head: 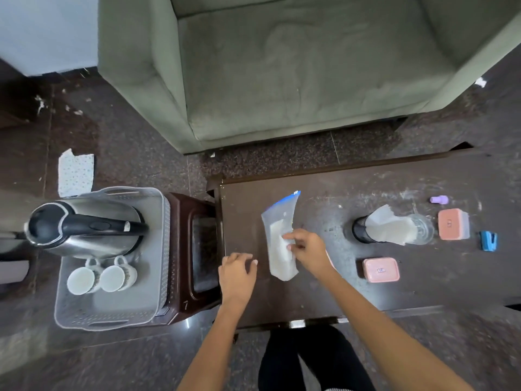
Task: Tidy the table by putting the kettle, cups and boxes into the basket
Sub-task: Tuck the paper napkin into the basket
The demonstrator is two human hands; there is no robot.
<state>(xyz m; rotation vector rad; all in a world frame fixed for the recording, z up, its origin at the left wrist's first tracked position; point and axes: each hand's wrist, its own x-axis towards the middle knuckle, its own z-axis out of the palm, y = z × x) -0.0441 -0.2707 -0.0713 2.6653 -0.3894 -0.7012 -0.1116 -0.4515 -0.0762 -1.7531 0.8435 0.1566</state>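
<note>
A grey basket (158, 249) stands on a brown stool left of the table. Inside it lie a steel kettle (84, 230) with a black handle and two white cups (80, 279) (117, 276) on their sides. On the dark table (324, 292) a clear zip bag (279, 244) holding white powder lies flat. My right hand (304, 248) pinches the bag near its middle. My left hand (236, 275) rests on the table just left of the bag, fingers relaxed. Two pink boxes sit on the table, one near (380, 269), one farther right (452, 224).
A black cylinder (362, 230), a paper sheet (389, 224) and a glass (423, 228) lie mid-table. A purple cap (438, 199) and a blue clip (489, 241) sit at the right. A green sofa (296, 74) stands beyond the table.
</note>
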